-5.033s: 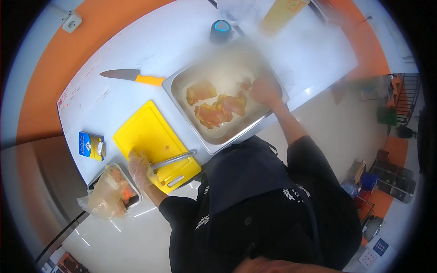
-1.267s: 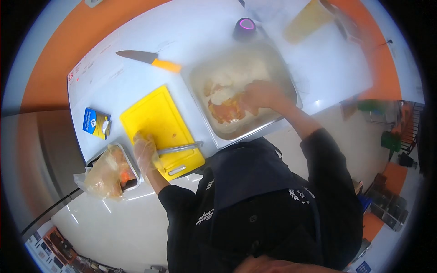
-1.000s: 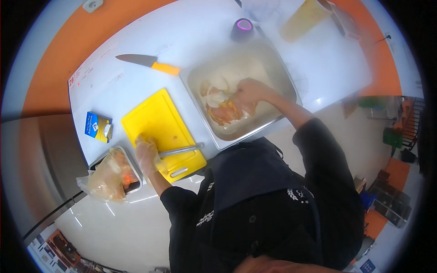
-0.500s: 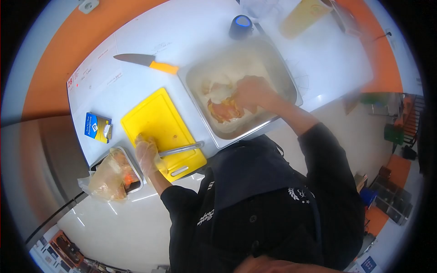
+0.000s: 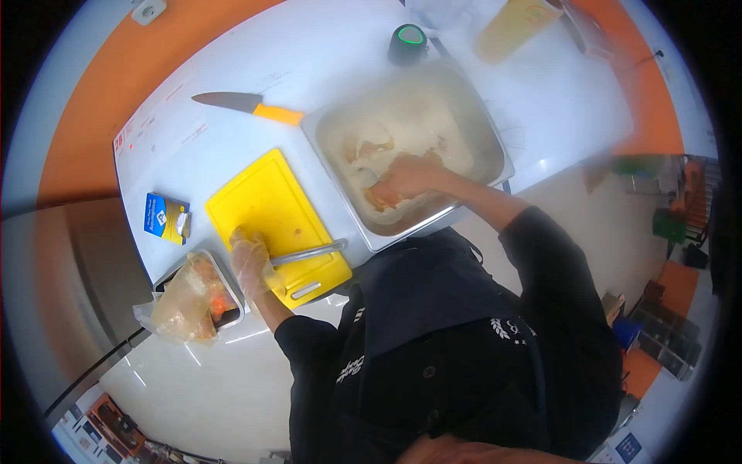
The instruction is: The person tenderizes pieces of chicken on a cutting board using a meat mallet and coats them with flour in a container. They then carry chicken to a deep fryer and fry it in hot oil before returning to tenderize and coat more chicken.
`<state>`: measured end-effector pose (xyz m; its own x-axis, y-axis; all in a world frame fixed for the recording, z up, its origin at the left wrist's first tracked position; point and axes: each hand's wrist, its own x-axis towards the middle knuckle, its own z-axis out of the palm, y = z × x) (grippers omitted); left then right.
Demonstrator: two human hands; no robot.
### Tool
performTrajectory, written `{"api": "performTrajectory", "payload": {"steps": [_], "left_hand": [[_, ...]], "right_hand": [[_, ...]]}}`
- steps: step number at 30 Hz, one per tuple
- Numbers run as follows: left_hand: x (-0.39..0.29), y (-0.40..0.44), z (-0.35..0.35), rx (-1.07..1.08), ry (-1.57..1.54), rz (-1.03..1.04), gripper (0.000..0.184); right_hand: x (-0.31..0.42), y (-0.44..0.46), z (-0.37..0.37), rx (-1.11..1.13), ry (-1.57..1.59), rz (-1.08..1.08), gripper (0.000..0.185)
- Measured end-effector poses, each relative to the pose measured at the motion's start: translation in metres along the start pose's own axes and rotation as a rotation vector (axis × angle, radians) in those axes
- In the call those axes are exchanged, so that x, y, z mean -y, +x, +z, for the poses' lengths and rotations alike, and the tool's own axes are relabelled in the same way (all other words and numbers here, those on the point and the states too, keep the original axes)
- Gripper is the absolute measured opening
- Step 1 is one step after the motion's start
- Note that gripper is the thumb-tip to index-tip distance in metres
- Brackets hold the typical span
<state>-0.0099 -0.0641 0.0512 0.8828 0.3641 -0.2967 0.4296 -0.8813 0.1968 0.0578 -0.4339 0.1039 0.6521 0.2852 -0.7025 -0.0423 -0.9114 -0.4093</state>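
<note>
My right hand (image 5: 413,176) is bare and down in a deep metal pan (image 5: 365,232) holding pale powder that looks like flour. Its fingers are closed over a piece of raw meat (image 5: 384,198), hiding part of it. Another powder-dusted piece (image 5: 369,147) lies just beyond. My left hand (image 5: 249,267), in a clear plastic glove, rests at the left edge of a yellow cutting board (image 5: 267,193). It is curled around one end of a long metal utensil (image 5: 311,253), which looks like tongs; the end inside the hand is hidden.
A knife with a yellow handle (image 5: 278,114) lies beyond the board. To the left are a blue and yellow box (image 5: 166,217) and a metal tray (image 5: 232,290) with a plastic bag (image 5: 182,305). A small round dark device (image 5: 407,45) and a yellowish container (image 5: 516,29) stand behind.
My right hand has moved left and toward me, onto the raw meat it was beside. The light on the round device went from blue to green. My left hand has stayed put.
</note>
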Motion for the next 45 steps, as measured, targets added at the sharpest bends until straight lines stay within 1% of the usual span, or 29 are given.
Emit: {"api": "performTrajectory", "payload": {"steps": [2, 5, 8, 10, 11, 13, 14, 17, 20, 23, 26, 29, 32, 35, 38, 41, 43, 44, 45], "left_hand": [[0.003, 0.004, 0.005, -0.02, -0.003, 0.014, 0.051], [0.002, 0.001, 0.006, -0.021, -0.001, 0.009, 0.051], [0.008, 0.006, 0.01, -0.02, 0.043, 0.045, 0.052], [0.011, 0.006, 0.012, -0.037, 0.007, 0.054, 0.052], [0.007, 0.003, 0.007, -0.02, -0.022, 0.026, 0.052], [-0.007, -0.005, -0.005, 0.016, -0.082, -0.029, 0.051], [-0.007, -0.005, -0.004, 0.015, -0.086, -0.024, 0.051], [-0.005, -0.005, -0.004, 0.017, -0.095, -0.03, 0.05], [-0.005, -0.004, -0.004, 0.021, -0.104, -0.056, 0.05], [-0.008, -0.007, -0.004, 0.019, -0.102, -0.049, 0.049], [-0.005, -0.005, -0.001, 0.001, -0.109, -0.053, 0.049], [-0.002, -0.004, 0.002, -0.028, -0.129, -0.017, 0.049], [-0.003, -0.002, 0.001, -0.032, -0.104, 0.012, 0.049], [-0.002, -0.003, 0.0, -0.022, -0.04, 0.015, 0.05], [-0.001, 0.002, 0.003, 0.007, 0.019, 0.015, 0.05], [0.005, 0.007, 0.009, -0.005, 0.008, 0.024, 0.05], [0.005, -0.001, 0.006, -0.03, -0.057, 0.046, 0.049], [0.011, 0.003, 0.012, -0.07, -0.026, 0.078, 0.05], [0.02, 0.008, 0.021, -0.107, 0.003, 0.106, 0.052]], "right_hand": [[-0.01, 0.008, 0.015, -0.055, 0.055, -0.06, 0.042], [-0.011, 0.014, 0.024, -0.021, 0.064, 0.02, 0.047], [-0.017, 0.028, 0.038, -0.142, 0.021, -0.11, 0.049], [-0.012, 0.019, 0.039, -0.282, 0.058, -0.056, 0.048], [-0.007, 0.011, 0.035, -0.35, 0.077, -0.027, 0.048], [-0.003, -0.001, 0.019, -0.244, 0.175, -0.053, 0.046], [-0.004, -0.005, 0.014, -0.189, 0.222, -0.065, 0.045], [-0.026, -0.004, 0.013, -0.346, 0.27, -0.135, 0.041], [-0.046, -0.002, 0.003, -0.466, 0.242, -0.234, 0.035], [-0.051, -0.006, -0.023, -0.283, -0.182, 0.079, 0.029], [-0.061, -0.012, -0.031, -0.508, -0.245, 0.088, 0.027], [-0.059, -0.02, -0.033, -0.46, -0.249, 0.076, 0.026], [-0.063, -0.016, -0.035, -0.531, -0.285, 0.062, 0.029], [-0.049, -0.017, -0.042, -0.631, -0.125, 0.015, 0.029], [-0.067, 0.026, -0.036, -0.416, -0.154, 0.079, 0.031], [-0.063, 0.038, -0.035, -0.409, -0.142, 0.029, 0.034], [-0.062, 0.036, -0.046, -0.381, -0.215, 0.04, 0.035], [-0.061, 0.033, -0.053, -0.367, -0.254, 0.045, 0.035], [-0.059, 0.026, -0.059, -0.372, -0.21, 0.073, 0.036]]}}
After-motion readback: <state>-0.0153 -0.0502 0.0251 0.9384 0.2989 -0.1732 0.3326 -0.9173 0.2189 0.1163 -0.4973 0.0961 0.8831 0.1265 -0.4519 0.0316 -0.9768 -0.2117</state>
